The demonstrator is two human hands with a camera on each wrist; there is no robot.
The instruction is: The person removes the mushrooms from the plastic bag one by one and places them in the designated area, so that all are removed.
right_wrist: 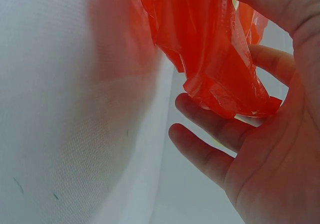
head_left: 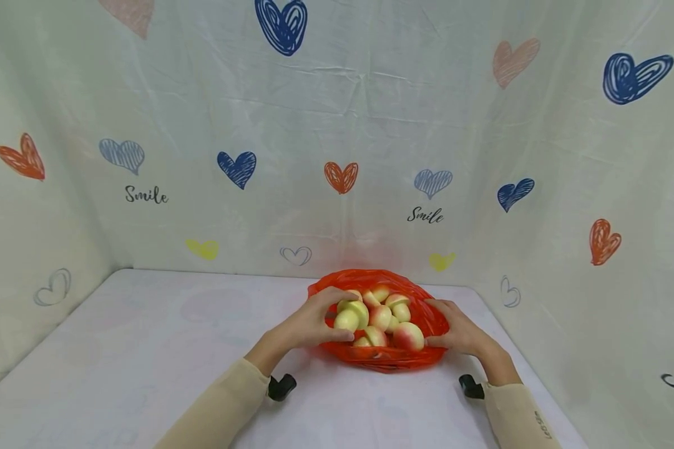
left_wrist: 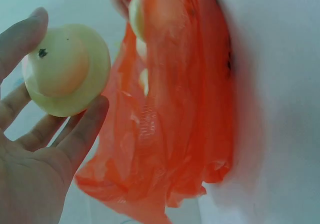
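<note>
A red plastic bag (head_left: 387,358) lies with its mouth spread on the table. Inside it are several pale yellow mushroom-shaped pieces with red blush, among them a rounded piece (head_left: 409,337) near the front right. My left hand (head_left: 317,318) holds a pale yellow mushroom-shaped piece (left_wrist: 65,68) between thumb and fingers at the bag's left side; a small dark mark shows on its surface. My right hand (head_left: 457,327) rests at the bag's right rim. Its thumb is right beside the rounded piece, and the fingers lie spread along the bag's crumpled edge (right_wrist: 220,83).
The bag stands near the back of a table with a white cover (head_left: 174,349). Behind and beside it hangs a pale curtain (head_left: 292,125) printed with hearts. Dark wrist-worn devices (head_left: 282,387) sit at both sleeves.
</note>
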